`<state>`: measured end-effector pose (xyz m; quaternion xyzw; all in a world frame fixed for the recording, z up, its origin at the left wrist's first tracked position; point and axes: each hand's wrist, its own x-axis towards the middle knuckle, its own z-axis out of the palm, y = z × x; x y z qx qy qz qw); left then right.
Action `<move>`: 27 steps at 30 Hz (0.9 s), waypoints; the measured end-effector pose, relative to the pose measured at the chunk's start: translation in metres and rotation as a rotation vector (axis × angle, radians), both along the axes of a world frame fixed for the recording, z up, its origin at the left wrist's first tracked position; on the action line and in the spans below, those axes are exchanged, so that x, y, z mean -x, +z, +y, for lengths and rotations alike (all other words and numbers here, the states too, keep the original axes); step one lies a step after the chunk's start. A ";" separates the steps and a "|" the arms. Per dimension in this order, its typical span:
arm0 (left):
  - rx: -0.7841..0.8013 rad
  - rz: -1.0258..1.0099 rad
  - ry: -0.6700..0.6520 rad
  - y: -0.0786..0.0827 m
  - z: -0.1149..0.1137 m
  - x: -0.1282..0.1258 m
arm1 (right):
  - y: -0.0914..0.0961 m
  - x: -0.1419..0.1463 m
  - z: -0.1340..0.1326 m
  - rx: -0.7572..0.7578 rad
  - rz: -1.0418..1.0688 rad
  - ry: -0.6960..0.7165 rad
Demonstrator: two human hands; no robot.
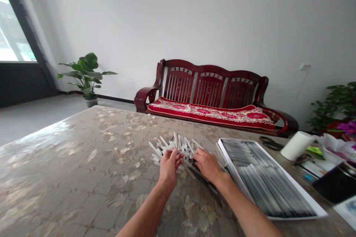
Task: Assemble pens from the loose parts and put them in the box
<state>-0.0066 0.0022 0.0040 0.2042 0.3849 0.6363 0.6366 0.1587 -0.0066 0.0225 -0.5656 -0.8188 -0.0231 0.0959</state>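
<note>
A loose pile of slim pens (164, 142), with whitish and dark parts, lies on the table in front of me. My left hand (169, 164) is at the near left side of the pile, its thumb and fingers pinching one whitish pen (182, 152). Against the pile's right side, my right hand (207, 163) has its fingers curled down over the dark ends of pens; exactly what they grip is hidden. Right of that hand is a shallow white box (241, 179) filled with rows of similar pens (267, 181), grey and somewhat blurred.
A patterned cloth covers the table (91, 170). Past the box are black-handled scissors (271, 143), a white paper roll (297, 145), a black container (336, 181) and flowers (346, 127). A red wooden bench (210, 85) stands behind the table, with a potted plant (87, 74) to its left.
</note>
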 end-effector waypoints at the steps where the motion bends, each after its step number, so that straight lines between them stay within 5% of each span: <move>1: 0.003 -0.010 -0.001 0.000 0.001 0.000 | -0.002 -0.001 0.001 -0.013 0.007 0.021; 4: 0.017 -0.053 0.010 -0.001 0.001 0.001 | -0.004 -0.005 0.002 -0.095 0.190 0.014; 8: 0.061 -0.125 0.025 0.000 0.001 -0.001 | 0.001 -0.002 -0.008 -0.235 0.858 -0.173; 12: 0.084 -0.162 0.027 0.003 0.000 -0.001 | 0.009 0.012 -0.019 -0.192 1.369 -0.227; 22: 0.095 -0.187 -0.041 0.008 -0.004 -0.005 | 0.004 0.029 -0.019 -0.079 1.509 -0.200; 27: 0.092 -0.316 -0.078 0.008 -0.003 -0.002 | -0.007 0.019 -0.006 0.046 1.305 -0.196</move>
